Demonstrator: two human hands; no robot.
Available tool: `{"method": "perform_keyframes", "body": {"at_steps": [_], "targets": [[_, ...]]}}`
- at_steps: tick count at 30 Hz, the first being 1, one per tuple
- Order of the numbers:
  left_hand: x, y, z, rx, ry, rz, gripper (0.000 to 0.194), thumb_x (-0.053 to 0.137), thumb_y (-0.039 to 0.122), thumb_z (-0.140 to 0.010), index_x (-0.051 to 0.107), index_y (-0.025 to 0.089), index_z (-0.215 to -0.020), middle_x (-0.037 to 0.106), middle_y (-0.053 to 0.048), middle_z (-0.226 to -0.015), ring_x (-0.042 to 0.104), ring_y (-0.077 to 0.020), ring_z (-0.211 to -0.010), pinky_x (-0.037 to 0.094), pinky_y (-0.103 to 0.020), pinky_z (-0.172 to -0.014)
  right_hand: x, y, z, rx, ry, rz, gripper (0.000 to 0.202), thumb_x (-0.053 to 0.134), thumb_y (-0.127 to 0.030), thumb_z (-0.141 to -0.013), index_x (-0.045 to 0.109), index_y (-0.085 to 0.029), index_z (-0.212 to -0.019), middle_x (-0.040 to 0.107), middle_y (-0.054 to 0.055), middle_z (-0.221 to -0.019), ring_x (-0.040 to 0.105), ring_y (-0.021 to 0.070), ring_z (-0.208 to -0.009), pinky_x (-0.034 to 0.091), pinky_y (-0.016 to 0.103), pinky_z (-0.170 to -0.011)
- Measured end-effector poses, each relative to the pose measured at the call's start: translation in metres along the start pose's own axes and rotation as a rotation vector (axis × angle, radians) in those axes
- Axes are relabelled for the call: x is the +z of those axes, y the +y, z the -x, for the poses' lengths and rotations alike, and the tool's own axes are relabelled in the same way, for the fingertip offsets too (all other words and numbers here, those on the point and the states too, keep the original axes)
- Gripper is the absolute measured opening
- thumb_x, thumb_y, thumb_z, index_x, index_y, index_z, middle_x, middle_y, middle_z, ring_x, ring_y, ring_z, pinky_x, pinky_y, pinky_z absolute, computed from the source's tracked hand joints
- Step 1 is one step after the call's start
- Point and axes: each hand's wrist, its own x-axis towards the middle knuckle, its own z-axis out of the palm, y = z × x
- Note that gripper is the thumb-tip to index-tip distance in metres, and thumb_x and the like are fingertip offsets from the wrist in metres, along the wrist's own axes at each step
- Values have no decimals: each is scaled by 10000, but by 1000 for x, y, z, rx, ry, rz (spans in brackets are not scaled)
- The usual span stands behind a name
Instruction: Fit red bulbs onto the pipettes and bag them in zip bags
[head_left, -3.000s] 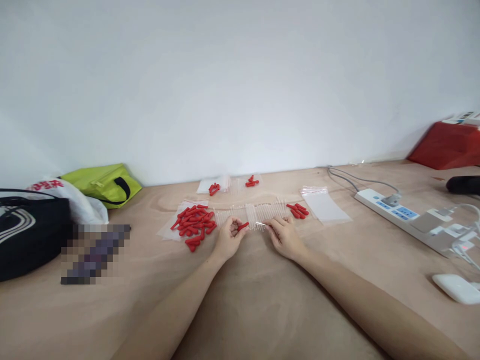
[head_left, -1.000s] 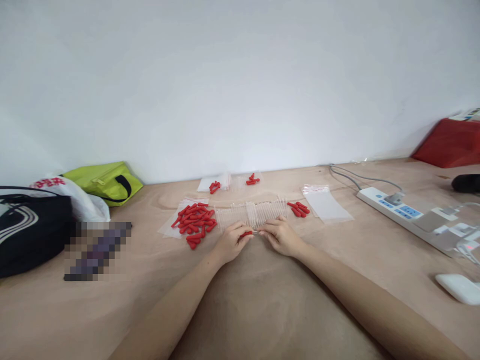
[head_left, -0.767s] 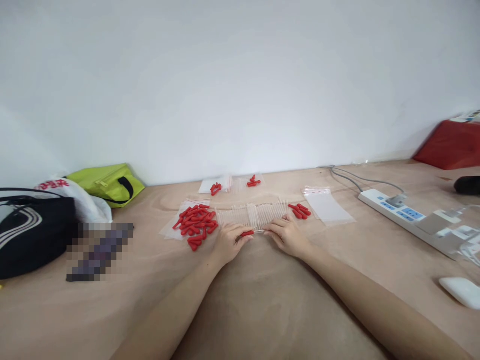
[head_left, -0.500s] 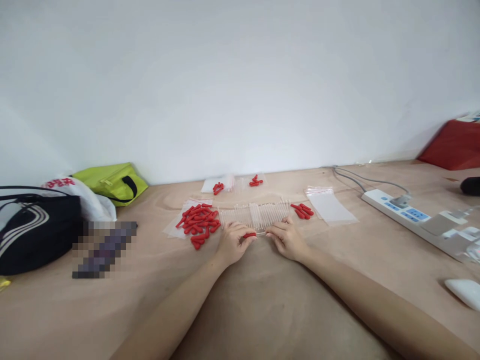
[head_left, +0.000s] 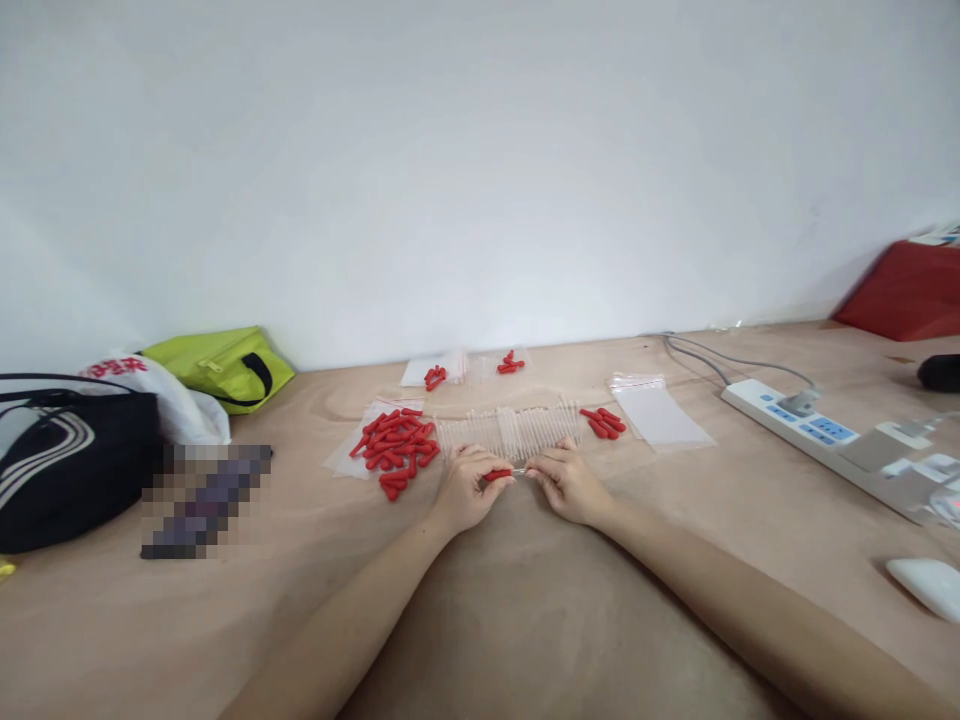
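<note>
My left hand is closed on a small red club-shaped piece, with its tip pointing right. Facing it, my right hand pinches a thin clear stick whose end meets the red piece. Just beyond both hands lies a row of thin clear sticks, side by side on the table. A heap of red pieces rests on a clear bag to the left, and a smaller group of red pieces is at the right end of the row.
Toward the wall are two clear bags with red pieces. Zip bags lie right of the row. A power strip with cables and a white mouse are farther right. At left are a black bag and a green pouch.
My hands have drawn very slightly closer together, and the stick's exposed part between them looks a little shorter. The surrounding things stay where they were.
</note>
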Motion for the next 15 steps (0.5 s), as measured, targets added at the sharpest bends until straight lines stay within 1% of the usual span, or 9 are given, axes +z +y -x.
{"method": "perform_keyframes", "body": {"at_steps": [3,6,9,11,13,15], "targets": [[-1,1,-1,0,21,-4,62,594,237,-754,647,215,-729,685,15,-718,570,-151,-709,337,-346,-789,1,2,-1,-8,-24,-1,262,333,-197,-882,586,-160,-828,607,40,-713,516,125,-660,264,280,-669],[-3,-1,-3,-44,45,4,40,634,249,-728,660,223,-711,682,22,-677,566,-155,-700,346,-345,-785,-1,3,-3,1,-44,11,266,329,-197,-888,590,-160,-851,602,33,-710,506,124,-662,263,282,-680],[-7,-8,-5,-95,50,-3,25,681,259,-690,669,237,-687,674,36,-644,567,-151,-689,337,-359,-809,-6,-1,-8,11,-26,120,238,376,-233,-881,609,-184,-864,606,42,-772,494,145,-741,243,313,-731],[-9,-13,-6,-83,20,-26,45,711,263,-659,672,246,-674,670,42,-638,572,-153,-701,322,-372,-829,-10,-5,-11,-10,-30,218,214,417,-253,-866,625,-203,-850,604,50,-806,475,165,-791,219,343,-763],[-11,-17,-6,-40,-47,-37,55,722,268,-648,672,252,-666,667,44,-631,578,-159,-727,319,-373,-835,-12,-10,-12,-54,-68,280,202,436,-246,-856,632,-205,-834,601,51,-785,463,170,-792,207,357,-772],[-12,-19,-5,-5,-80,-36,77,710,283,-662,673,257,-723,680,34,-698,580,-168,-785,327,-365,-846,-15,-13,-12,-80,-100,306,199,440,-231,-849,632,-194,-813,600,51,-742,462,169,-773,208,355,-762]]}}
